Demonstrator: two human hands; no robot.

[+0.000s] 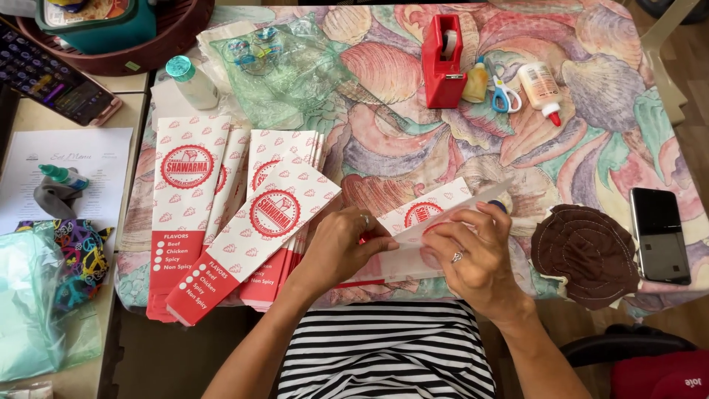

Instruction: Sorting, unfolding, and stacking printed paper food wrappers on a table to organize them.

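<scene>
A white paper bag [432, 222] with red print lies at the near edge of the table [413, 140], just right of the stacks of matching paper bags [236, 214]. The left hand [341, 247] presses down on the bag's left part with fingers curled together. The right hand [473, 255] pinches the bag's folded flap between thumb and fingertips. Far beyond the bag stand a red tape dispenser [442, 63], scissors [505, 94] and a glue bottle [540, 89]. Right of the bag lie a brown cloth [587, 255] and a black phone [659, 235].
</scene>
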